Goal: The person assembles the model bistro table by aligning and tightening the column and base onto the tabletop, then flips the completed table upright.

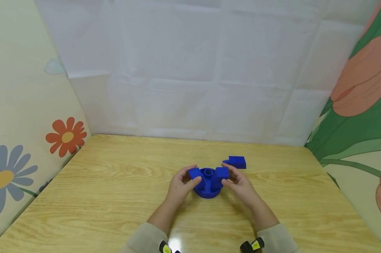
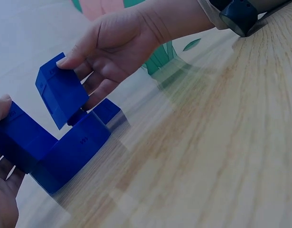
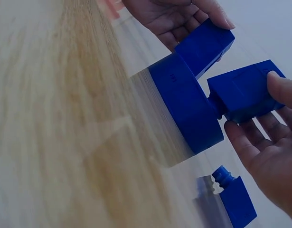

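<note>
A round blue base (image 1: 207,193) with a raised hollow post in its middle stands on the table. My left hand (image 1: 178,186) pinches a blue rectangular block (image 3: 202,47) between thumb and fingers, tilted outward at the base's left side. On the other side my right hand (image 1: 242,188) grips a second blue block (image 3: 245,90) by its sides. That block's narrow neck (image 3: 216,105) shows at the base's rim in the right wrist view, the block leaning outward. Inside the base, the lower ends of both blocks are hidden.
Behind my right hand a third blue block (image 1: 237,162) lies on its side, its threaded neck (image 3: 223,175) bare. The wood-grain table (image 1: 114,196) ends at a white sheet (image 1: 177,70) at the back. Flower-painted panels (image 1: 361,133) flank both sides.
</note>
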{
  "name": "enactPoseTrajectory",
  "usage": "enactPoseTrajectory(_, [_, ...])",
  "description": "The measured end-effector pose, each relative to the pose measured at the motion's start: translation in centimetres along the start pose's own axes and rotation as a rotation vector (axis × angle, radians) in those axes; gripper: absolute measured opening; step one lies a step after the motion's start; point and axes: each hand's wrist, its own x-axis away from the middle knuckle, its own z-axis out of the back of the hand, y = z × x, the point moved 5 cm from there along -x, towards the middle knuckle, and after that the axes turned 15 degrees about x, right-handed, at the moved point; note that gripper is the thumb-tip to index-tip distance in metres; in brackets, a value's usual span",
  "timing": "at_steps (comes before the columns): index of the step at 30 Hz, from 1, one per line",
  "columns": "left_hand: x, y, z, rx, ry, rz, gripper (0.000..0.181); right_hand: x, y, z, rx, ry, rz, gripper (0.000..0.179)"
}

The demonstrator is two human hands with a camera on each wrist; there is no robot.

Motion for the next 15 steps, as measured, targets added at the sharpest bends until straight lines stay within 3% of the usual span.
enactPoseTrajectory(10, [0.02,0.1,-0.02,0.018,0.003,-0.003,0.044,0.0,0.43,-0.05,0.016,-0.014,-0.015,0.056])
enactPoseTrajectory(15, [0.05,0.12,-0.03,0.011,0.005,-0.004,0.044,0.15,0.49,0.16,-0.035,-0.036,-0.036,0.053])
